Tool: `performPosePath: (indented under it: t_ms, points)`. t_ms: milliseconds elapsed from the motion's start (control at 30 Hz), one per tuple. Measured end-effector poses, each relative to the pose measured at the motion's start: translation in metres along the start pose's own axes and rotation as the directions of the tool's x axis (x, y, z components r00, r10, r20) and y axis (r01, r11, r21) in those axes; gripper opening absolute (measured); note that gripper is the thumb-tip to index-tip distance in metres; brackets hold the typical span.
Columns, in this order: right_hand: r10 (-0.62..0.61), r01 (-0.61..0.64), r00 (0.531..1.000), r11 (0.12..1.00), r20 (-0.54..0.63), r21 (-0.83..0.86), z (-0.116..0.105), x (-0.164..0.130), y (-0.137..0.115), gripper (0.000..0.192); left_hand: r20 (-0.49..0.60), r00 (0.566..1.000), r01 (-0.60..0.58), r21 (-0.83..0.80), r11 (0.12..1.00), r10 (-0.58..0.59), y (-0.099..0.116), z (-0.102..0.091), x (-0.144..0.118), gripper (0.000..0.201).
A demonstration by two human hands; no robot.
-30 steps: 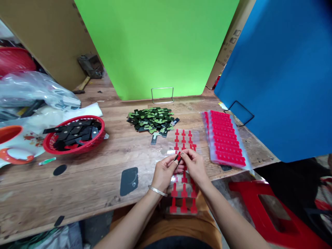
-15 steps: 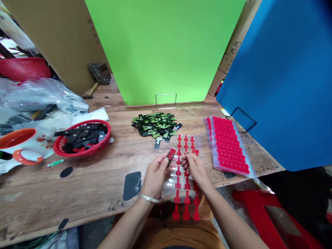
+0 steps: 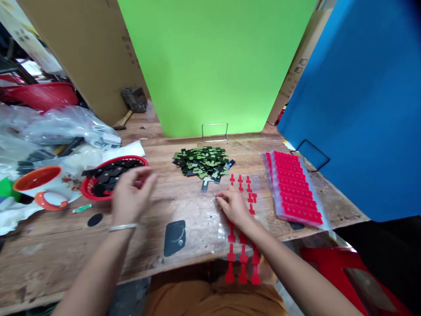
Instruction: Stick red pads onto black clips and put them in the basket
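Hovering blurred at the red basket [image 3: 88, 186] of black strips, left hand [image 3: 131, 195] fingers spread, grip unclear. Right hand [image 3: 234, 206] presses flat, fingers apart, on the clear sheet [image 3: 223, 221] of red T-stickers. No legible writing.

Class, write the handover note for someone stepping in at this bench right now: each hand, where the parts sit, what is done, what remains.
Left hand: blurred, at the near rim of the red basket of black pieces; whether it holds anything cannot be told.
Right hand: flat on the clear sheet of red stickers, which hangs over the table edge.
Pile of green-black pieces lies beyond the sheet; stack of red sticker sheets on the right.
Done: the basket holds some black pieces.
Left: the pile is large, and many stickers remain on the sheet.
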State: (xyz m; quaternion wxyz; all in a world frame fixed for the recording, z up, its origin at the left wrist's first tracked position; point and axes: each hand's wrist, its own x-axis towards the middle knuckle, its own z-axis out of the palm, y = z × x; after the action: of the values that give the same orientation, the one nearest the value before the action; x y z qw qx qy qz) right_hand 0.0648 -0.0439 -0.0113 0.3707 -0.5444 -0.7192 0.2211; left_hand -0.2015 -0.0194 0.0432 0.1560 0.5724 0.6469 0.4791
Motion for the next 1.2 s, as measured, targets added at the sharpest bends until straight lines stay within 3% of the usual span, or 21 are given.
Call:
performPosePath:
  t_ms: [100, 200, 300, 433, 633, 733, 867, 1067, 1200]
  points:
    - [-0.047, 0.048, 0.998, 0.998, 0.039, -0.040, 0.006, 0.009, -0.007, 0.012, 0.335, 0.941, -0.087, 0.116, 0.989, 0.044, 0.007, 0.046, -0.034, 0.020]
    - [-0.044, 0.047, 0.998, 0.995, 0.045, -0.088, -0.008, 0.011, -0.003, 0.010, 0.494, 0.856, -0.238, 0.117, 0.964, 0.152, 0.022, 0.081, -0.058, 0.015]
    - [0.058, -0.054, 0.998, 0.979, 0.013, -0.195, -0.040, 0.012, 0.019, 0.012, 0.576, 0.775, -0.361, 0.068, 0.930, 0.259, 0.042, 0.102, -0.073, 0.014]
    - [0.291, -0.273, 0.957, 0.883, -0.010, -0.381, -0.078, 0.012, 0.055, 0.016, 0.636, 0.675, -0.452, -0.043, 0.891, 0.374, 0.061, 0.131, -0.084, 0.016]
    - [0.365, -0.306, 0.930, 0.840, 0.049, -0.447, -0.085, 0.008, 0.076, 0.012, 0.691, 0.590, -0.519, -0.071, 0.852, 0.417, 0.069, 0.183, -0.096, 0.044]
    - [0.385, -0.302, 0.917, 0.841, 0.105, -0.448, -0.086, 0.011, 0.080, 0.009, 0.724, 0.571, -0.534, -0.031, 0.845, 0.387, 0.069, 0.193, -0.096, 0.056]
    - [0.395, -0.293, 0.906, 0.844, 0.150, -0.449, -0.090, 0.015, 0.084, 0.006, 0.740, 0.537, -0.583, -0.023, 0.812, 0.406, 0.070, 0.191, -0.093, 0.060]
    - [0.348, -0.275, 0.935, 0.831, 0.065, -0.483, -0.085, 0.000, 0.076, 0.013, 0.734, 0.527, -0.623, -0.010, 0.783, 0.429, 0.069, 0.190, -0.095, 0.060]
    - [0.239, -0.181, 0.970, 0.830, 0.043, -0.527, -0.083, -0.011, 0.072, 0.017, 0.729, 0.523, -0.646, 0.001, 0.763, 0.441, 0.067, 0.191, -0.096, 0.059]
